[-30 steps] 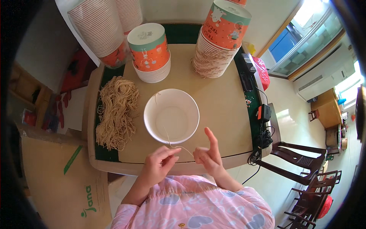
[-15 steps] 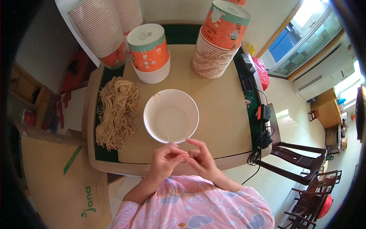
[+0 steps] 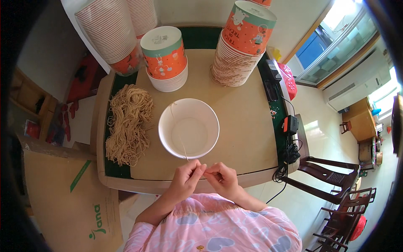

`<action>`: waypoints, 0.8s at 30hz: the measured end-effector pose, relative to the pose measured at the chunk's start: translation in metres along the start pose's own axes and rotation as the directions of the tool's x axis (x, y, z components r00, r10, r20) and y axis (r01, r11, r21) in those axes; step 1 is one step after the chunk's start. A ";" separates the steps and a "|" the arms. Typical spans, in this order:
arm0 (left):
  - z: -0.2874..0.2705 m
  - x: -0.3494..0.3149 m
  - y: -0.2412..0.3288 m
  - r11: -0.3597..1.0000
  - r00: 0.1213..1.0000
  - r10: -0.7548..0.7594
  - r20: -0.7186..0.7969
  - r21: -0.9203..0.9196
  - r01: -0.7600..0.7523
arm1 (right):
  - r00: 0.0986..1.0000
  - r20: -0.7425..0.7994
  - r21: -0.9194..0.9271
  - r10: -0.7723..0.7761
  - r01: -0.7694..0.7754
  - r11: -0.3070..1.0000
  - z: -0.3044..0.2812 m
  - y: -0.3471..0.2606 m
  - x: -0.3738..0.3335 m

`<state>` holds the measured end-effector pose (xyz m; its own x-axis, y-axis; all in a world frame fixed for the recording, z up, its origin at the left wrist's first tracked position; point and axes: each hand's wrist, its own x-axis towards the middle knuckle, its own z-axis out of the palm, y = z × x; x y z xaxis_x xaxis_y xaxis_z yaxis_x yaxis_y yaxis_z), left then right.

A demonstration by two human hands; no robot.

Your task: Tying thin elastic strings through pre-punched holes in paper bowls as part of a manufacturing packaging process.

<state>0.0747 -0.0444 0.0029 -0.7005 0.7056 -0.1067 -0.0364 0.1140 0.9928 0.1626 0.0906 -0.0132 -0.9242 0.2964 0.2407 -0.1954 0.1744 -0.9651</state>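
Observation:
A white paper bucket (image 3: pixel 164 133) stands upright on the table just beyond my hands, its open top facing me. A thin beige string (image 3: pixel 171 110) shows at its far rim and runs down inside. At the near rim the string comes out toward my fingers. My left hand (image 3: pixel 187 177) is closed, thumb against the index finger, pinching the string by the near rim. Beside it my right hand (image 3: pixel 223 178) is also closed, its fingertips meeting the left ones. The string's end between the fingers is too small to make out.
A bundle of beige strings (image 3: pixel 129 126) lies at left. Upside-down stacks of orange and green buckets (image 3: pixel 165 63) stand behind, with a taller stack (image 3: pixel 243 46) at right. Black cables (image 3: pixel 289 153) hang along the right edge. A cardboard box (image 3: pixel 71 197) is at lower left.
The fingers of my right hand, stretched toward the rim before, have curled in. My left fingers have closed more tightly. The bucket has stayed in place.

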 end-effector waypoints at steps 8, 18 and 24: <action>0.000 -0.001 -0.003 0.997 0.998 0.060 0.013 -0.051 -0.060 | 0.999 -0.021 0.018 0.047 -0.047 0.999 -0.001 -0.003 0.001; -0.003 -0.006 -0.010 0.986 1.000 -0.001 -0.019 -0.168 -0.002 | 0.995 0.003 0.050 0.097 -0.097 0.994 -0.002 0.001 0.000; -0.005 -0.007 -0.004 0.970 1.000 0.000 -0.030 -0.243 -0.007 | 0.991 0.028 0.083 0.131 -0.132 0.988 -0.002 0.008 -0.003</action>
<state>0.0764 -0.0535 0.0000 -0.7217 0.6841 -0.1055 -0.2037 -0.0642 0.9769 0.1641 0.0931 -0.0213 -0.9506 0.2903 0.1097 -0.0978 0.0550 -0.9937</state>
